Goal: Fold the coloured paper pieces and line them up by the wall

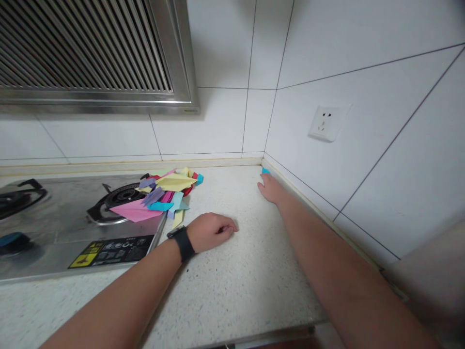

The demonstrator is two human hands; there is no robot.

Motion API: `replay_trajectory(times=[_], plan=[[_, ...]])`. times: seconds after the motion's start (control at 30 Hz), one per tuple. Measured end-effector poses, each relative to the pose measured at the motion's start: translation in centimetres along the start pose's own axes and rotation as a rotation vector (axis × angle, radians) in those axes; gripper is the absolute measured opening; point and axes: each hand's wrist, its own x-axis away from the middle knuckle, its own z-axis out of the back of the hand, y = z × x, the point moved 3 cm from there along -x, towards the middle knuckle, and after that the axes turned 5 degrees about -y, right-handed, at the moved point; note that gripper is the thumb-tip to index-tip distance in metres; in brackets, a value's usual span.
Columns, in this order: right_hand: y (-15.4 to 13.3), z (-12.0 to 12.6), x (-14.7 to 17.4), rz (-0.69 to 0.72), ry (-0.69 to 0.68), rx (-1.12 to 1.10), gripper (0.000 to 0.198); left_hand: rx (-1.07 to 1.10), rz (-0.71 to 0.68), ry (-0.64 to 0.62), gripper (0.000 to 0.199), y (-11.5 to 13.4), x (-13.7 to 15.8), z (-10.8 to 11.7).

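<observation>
My right hand point(269, 188) reaches to the far corner of the counter, by the right wall. Its fingers are at a small piece of blue paper point(265, 170), partly covered by the hand, and appear closed on it. My left hand point(211, 231), with a black watch at the wrist, hovers low over or rests on the counter; I cannot tell which. Its fingers are curled in, and nothing shows in them. Left of it lies a heap of folded coloured papers, among them a yellow paper plane point(176, 182) and a pink paper plane point(136, 211).
The paper heap overlaps the right side of a steel gas stove point(69, 218) and its burner point(125, 194). A range hood point(109, 99) hangs above. Speckled white counter point(232, 286) runs to the tiled walls. A socket point(324, 123) is on the right wall.
</observation>
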Motion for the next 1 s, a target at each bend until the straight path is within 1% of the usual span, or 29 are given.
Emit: replay_trajectory(times=[0.1,0.17,0.23,0.27,0.33,0.37,0.4,0.43,0.47,0.53,0.57,0.67,0.73,0.8,0.87,1.0], plan=[[-3.4,1.5,1.5,0.104,-0.013,0.004,0.052,-0.035,-0.003,0.009,0.026,0.0,0.1,0.1],[-7.0,2.9,2.7,0.233,-0.055,-0.027,0.052,-0.065,0.000,0.017,0.027,0.0,0.3,0.4],[-10.9,4.3,4.3,0.369,-0.111,-0.089,0.045,-0.102,0.004,0.026,0.027,0.0,0.5,0.7],[-12.7,4.9,5.3,0.411,-0.135,-0.101,0.042,-0.123,0.008,0.028,0.027,-0.1,0.6,0.8],[-15.4,5.4,7.4,0.439,-0.213,-0.056,0.034,-0.170,0.029,0.034,0.026,-0.2,0.8,1.1],[-16.2,5.4,8.3,0.427,-0.222,-0.002,0.031,-0.196,0.049,0.044,0.026,-0.4,0.9,1.3],[-16.7,5.3,9.1,0.415,-0.200,0.067,0.031,-0.224,0.074,0.059,0.026,-0.7,0.9,1.4],[-16.8,5.1,9.7,0.415,-0.174,0.134,0.030,-0.251,0.105,0.080,0.027,-0.9,1.0,1.6],[-16.8,4.7,10.2,0.457,-0.175,0.175,0.030,-0.279,0.140,0.108,0.028,-1.3,1.0,1.9],[-16.1,4.0,10.4,0.551,-0.205,0.161,0.035,-0.341,0.199,0.187,0.030,-2.0,1.0,2.7],[-15.5,3.7,10.2,0.566,-0.211,0.133,0.037,-0.382,0.219,0.239,0.029,-2.4,1.1,3.3],[-13.5,3.3,9.0,0.568,-0.258,0.033,0.038,-0.552,0.280,0.455,0.024,-3.6,2.0,5.6],[-12.6,3.1,8.3,0.550,-0.274,-0.022,0.039,-0.642,0.388,0.616,0.025,-4.7,3.2,7.2],[-12.0,2.9,7.9,0.525,-0.287,-0.056,0.038,-0.686,0.502,0.735,0.031,-6.0,4.4,8.3],[-11.7,2.7,7.7,0.501,-0.297,-0.084,0.037,-0.689,0.580,0.779,0.033,-7.4,5.5,8.9],[-11.5,2.6,7.6,0.470,-0.304,-0.149,0.036,-0.619,0.667,0.691,0.031,-9.5,6.5,9.2]])
